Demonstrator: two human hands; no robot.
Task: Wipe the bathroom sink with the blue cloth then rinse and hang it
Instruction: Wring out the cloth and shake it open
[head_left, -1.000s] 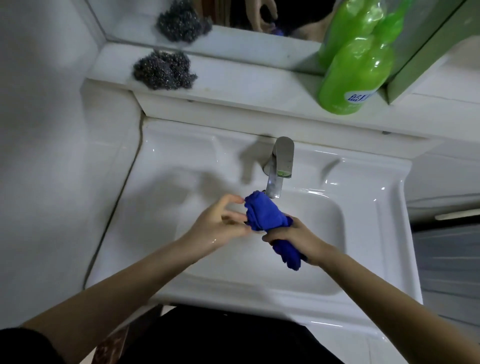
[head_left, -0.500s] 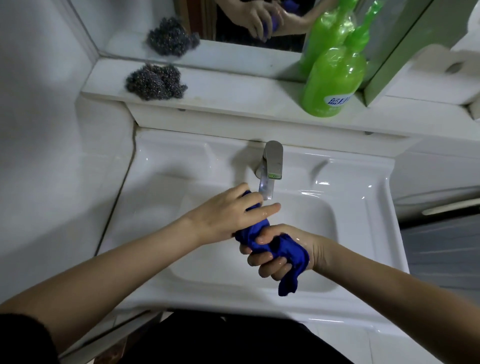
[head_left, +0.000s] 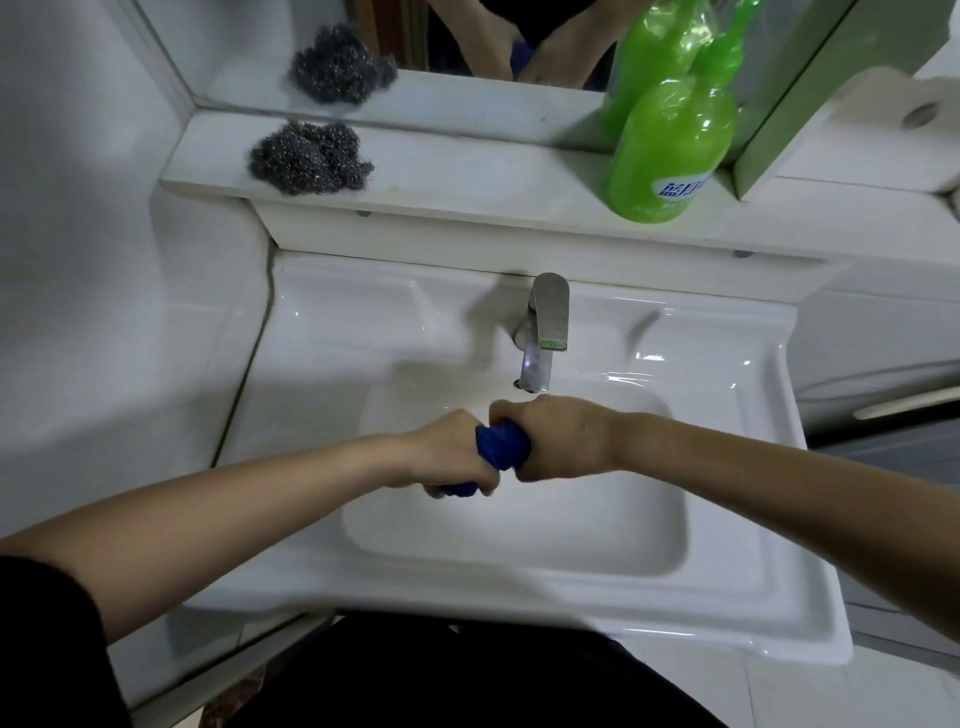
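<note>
Mid-frame, over the sink (head_left: 717, 582) basin and just below the tap (head_left: 543, 338), both fists close tight on the cloth (head_left: 501, 441), which is bunched into a short roll between them. The left hand (head_left: 447, 457) grips one end, the right hand (head_left: 556, 441) the other, knuckles nearly touching: a hold that looks meant for wringing, so drips fall into the basin. No water visibly runs. Hanging is not yet done. A green bottle (head_left: 670, 150) stands upper right on the shelf (head_left: 467, 182)
</note>
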